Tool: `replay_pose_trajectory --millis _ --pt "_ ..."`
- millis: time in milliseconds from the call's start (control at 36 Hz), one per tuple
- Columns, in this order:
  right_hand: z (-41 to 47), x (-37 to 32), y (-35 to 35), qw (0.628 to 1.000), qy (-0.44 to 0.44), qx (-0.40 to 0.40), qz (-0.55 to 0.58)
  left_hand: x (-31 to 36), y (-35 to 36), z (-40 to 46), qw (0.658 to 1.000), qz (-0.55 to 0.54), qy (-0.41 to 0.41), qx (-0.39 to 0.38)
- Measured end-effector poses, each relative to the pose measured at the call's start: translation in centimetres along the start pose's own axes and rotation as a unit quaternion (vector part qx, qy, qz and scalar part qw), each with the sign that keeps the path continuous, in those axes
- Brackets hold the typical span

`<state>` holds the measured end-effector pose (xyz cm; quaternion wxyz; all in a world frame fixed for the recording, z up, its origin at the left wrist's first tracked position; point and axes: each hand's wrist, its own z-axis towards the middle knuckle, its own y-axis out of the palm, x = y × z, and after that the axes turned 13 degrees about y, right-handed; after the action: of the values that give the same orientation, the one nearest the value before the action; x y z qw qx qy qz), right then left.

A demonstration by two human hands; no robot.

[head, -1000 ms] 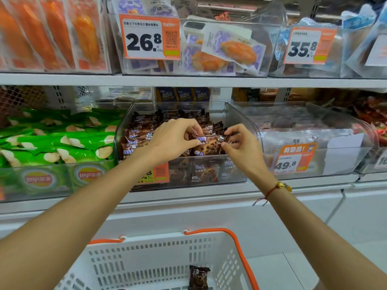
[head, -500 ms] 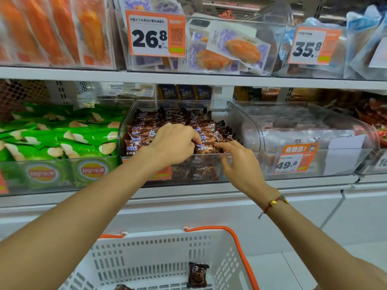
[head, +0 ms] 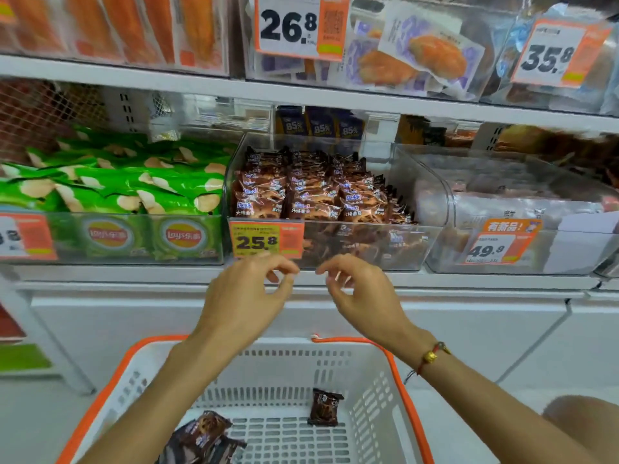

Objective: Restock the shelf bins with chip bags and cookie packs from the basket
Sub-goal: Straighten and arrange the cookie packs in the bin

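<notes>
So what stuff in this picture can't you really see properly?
All in the head view:
- Cookie packs at the basket's bottom left: cut off by the frame's lower edge and partly behind the left arm, so no count.
- Small print on the 25.8 price tag: too small and blurred.
- Goods in the right-hand bin: blurred behind shiny plastic.
- Left hand and right hand: empty, fingers loosely curled.

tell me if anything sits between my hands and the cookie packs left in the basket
Nothing visible does. Both the left hand and the right hand hang empty above the open basket; the single cookie pack and the packs near the left forearm lie uncovered.
</notes>
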<state>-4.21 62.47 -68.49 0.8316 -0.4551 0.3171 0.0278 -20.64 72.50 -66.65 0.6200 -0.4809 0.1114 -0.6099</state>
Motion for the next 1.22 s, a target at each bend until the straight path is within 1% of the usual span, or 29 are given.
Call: replay_pose_trajectory --millis 56,111,194,278,361,472,500,583,611,694,722,806,889,972,1056,1139,1194,1222 --pt "-0.8 0.6 2.8 0.993 0.02 -0.117 -0.024 -2.4 1.4 -2.7 0.993 -0.025 -0.071 -0.086" --pt "-1.8 1.6 5.8 0.97 0.048 -0.235 -0.045 -5.3 3.1 -5.3 0.977 -0.061 -0.128 -0.157" --pt "-4.1 3.5 10.4 0.917 0.097 -0.38 -0.07 -9.4 6.0 -9.0 0.946 -0.095 -0.198 -0.238" --pt "-7.3 5.4 14.3 0.862 0.127 -0.475 -0.122 -11.8 9.2 -12.8 0.9 -0.136 -0.251 -0.33" --pt "-11.0 7.7 17.0 0.814 0.159 -0.535 -0.16 -12.7 12.6 -15.9 0.846 -0.186 -0.282 -0.413" --pt "-15.3 10.1 18.6 0.778 0.199 -0.561 -0.202 -12.5 17.2 -19.8 0.787 -0.227 -0.313 -0.481" --pt "-16.2 10.6 18.7 0.768 0.207 -0.567 -0.213 -12.1 18.3 -20.7 0.781 -0.224 -0.322 -0.486" --pt "-18.4 11.7 19.1 0.746 0.208 -0.587 -0.235 -10.3 21.2 -22.8 0.778 -0.211 -0.354 -0.475" --pt "-19.1 11.8 19.2 0.738 0.209 -0.596 -0.235 -9.8 22.0 -23.3 0.77 -0.217 -0.363 -0.478" --pt "-20.8 11.9 19.9 0.716 0.191 -0.627 -0.242 -8.8 23.6 -24.5 0.72 -0.27 -0.394 -0.503" --pt "-21.3 11.8 20.0 0.712 0.183 -0.631 -0.248 -8.6 24.0 -24.8 0.715 -0.277 -0.402 -0.5" --pt "-22.2 11.6 20.7 0.719 0.166 -0.617 -0.274 -8.3 24.9 -25.7 0.727 -0.257 -0.41 -0.487" --pt "-22.4 11.3 21.1 0.739 0.147 -0.583 -0.304 -8.0 25.0 -26.0 0.75 -0.223 -0.399 -0.478" --pt "-22.1 11.1 21.1 0.761 0.147 -0.559 -0.295 -8.0 24.4 -26.1 0.769 -0.211 -0.378 -0.47" --pt "-21.3 11.2 20.8 0.782 0.188 -0.544 -0.239 -8.5 23.5 -25.5 0.798 -0.225 -0.352 -0.434" --pt "-19.6 11.2 20.1 0.807 0.239 -0.516 -0.159 -8.5 21.8 -23.1 0.814 -0.236 -0.346 -0.401" --pt "-18.3 11.0 19.5 0.825 0.262 -0.49 -0.105 -8.8 20.5 -21.1 0.831 -0.223 -0.327 -0.391" --pt "-17.5 10.8 19.2 0.834 0.268 -0.475 -0.083 -8.9 19.7 -19.9 0.845 -0.21 -0.31 -0.382"
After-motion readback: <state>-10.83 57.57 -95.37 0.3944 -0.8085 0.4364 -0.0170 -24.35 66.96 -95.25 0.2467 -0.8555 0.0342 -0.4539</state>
